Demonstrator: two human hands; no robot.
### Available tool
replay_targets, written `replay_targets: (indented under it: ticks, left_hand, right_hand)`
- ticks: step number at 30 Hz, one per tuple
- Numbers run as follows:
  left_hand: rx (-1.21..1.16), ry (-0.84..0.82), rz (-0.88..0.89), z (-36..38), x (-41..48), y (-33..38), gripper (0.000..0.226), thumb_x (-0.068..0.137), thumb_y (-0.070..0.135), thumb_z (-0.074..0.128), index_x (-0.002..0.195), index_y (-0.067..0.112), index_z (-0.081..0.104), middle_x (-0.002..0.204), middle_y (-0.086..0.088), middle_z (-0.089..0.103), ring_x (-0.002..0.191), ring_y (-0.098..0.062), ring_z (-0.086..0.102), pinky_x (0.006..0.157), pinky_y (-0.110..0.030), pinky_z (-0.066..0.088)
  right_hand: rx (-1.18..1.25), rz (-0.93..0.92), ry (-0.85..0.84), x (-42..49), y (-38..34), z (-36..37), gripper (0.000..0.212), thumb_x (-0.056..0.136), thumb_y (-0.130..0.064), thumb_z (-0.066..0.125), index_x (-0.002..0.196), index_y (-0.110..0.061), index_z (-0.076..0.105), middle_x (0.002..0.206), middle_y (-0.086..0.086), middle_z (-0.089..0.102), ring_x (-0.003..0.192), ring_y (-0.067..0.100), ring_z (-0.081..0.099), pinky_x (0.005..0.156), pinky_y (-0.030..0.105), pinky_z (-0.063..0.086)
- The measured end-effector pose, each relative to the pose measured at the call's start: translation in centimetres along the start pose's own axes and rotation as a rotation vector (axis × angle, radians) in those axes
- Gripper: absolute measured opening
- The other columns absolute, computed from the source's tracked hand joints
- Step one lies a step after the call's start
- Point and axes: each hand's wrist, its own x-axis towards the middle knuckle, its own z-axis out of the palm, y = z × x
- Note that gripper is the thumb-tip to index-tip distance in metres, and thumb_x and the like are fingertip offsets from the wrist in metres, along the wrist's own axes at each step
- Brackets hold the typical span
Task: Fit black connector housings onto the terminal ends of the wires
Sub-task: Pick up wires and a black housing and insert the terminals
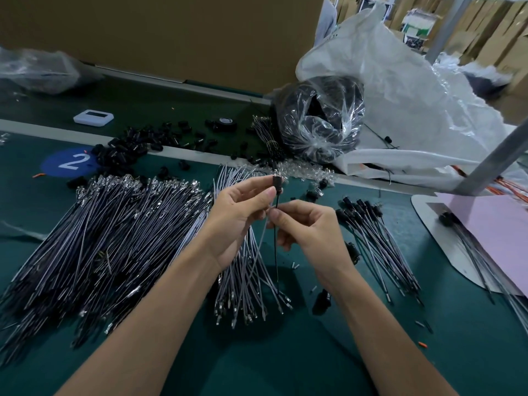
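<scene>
My left hand pinches a small black connector housing between thumb and forefinger, held upright above the table. A thin dark wire hangs down from the housing; my right hand pinches that wire just below it. A big fan of grey wires with metal terminals lies at the left, and a smaller bunch lies under my hands. Loose black housings are heaped at the back left. Wires with housings fitted lie to the right.
The green mat has a blue round "2" label. A clear bag of black parts and a large white plastic bag sit at the back right. A pink sheet lies at the right, a white device at the back left.
</scene>
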Motion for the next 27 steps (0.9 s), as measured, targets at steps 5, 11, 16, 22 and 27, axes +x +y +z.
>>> replay_targets:
  ticks: [5,11,16,22,27]
  left_hand:
    - [-0.006,-0.001,0.023,0.08,-0.18,0.11,0.03,0.072,0.017,0.069,0.102,0.014,0.071,0.078,0.008,0.071,0.066,-0.003,0.061,0.064,-0.017,0.051]
    - [0.006,0.01,0.028,0.42,-0.46,0.2,0.027,0.073,0.021,0.069,0.099,0.017,0.073,0.084,0.007,0.071,0.072,-0.003,0.062,0.066,-0.017,0.051]
    - [0.058,0.031,0.067,0.76,-0.65,0.42,0.02,0.072,0.025,0.072,0.091,0.02,0.078,0.086,0.008,0.071,0.077,-0.006,0.057,0.069,-0.019,0.05]
    - [0.039,0.118,0.085,0.73,-0.62,0.73,0.016,0.073,0.029,0.07,0.084,0.025,0.08,0.083,0.006,0.072,0.075,-0.005,0.061,0.072,-0.022,0.05]
    - [0.041,0.149,0.11,0.59,-0.75,0.88,0.013,0.069,0.026,0.072,0.079,0.025,0.08,0.078,0.006,0.072,0.07,-0.005,0.061,0.072,-0.023,0.049]
  right_hand:
    - [-0.015,0.006,0.04,-0.1,0.0,0.0,0.011,0.088,-0.014,0.07,0.086,-0.003,0.075,0.074,0.011,0.071,0.054,0.012,0.054,0.049,0.022,0.045]
    - [-0.071,0.002,0.04,-0.12,-0.02,0.04,0.009,0.088,-0.014,0.07,0.089,-0.007,0.076,0.078,0.013,0.072,0.055,0.009,0.054,0.051,0.016,0.042]
    - [-0.066,-0.01,0.016,-0.22,-0.15,0.19,0.01,0.09,-0.011,0.068,0.087,-0.005,0.075,0.079,0.017,0.072,0.051,0.01,0.053,0.05,0.013,0.04]
    - [-0.04,0.012,-0.016,-0.4,-0.63,0.19,0.01,0.09,-0.007,0.067,0.084,-0.01,0.074,0.075,0.009,0.074,0.048,0.007,0.053,0.048,0.012,0.04]
    - [-0.043,0.015,-0.014,-0.49,-0.74,0.28,0.008,0.089,-0.006,0.068,0.084,-0.008,0.074,0.072,0.005,0.073,0.05,0.003,0.054,0.049,0.012,0.04]
